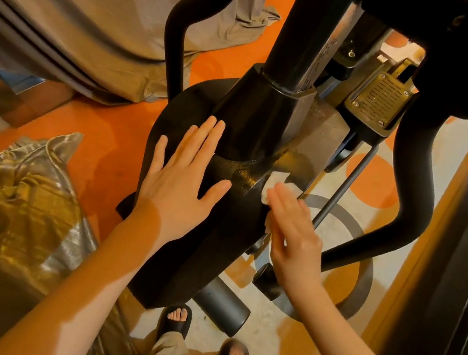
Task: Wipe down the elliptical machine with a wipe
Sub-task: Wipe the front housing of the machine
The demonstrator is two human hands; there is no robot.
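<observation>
To your left lay a crumpled, shiny gold fabric bundle (33,189), and beside it your left hand (182,180) rested flat on the black moulded housing of the elliptical machine (216,236), fingers straight and slightly spread, pointing up and away from you. The housing's long axis ran from near your sandalled feet (176,319) away toward the thick black upright post (308,31). Your right hand (294,235) pressed a small white wipe (277,182) against the housing's right edge with straight, close-set fingers, the wipe showing past your fingertips.
</observation>
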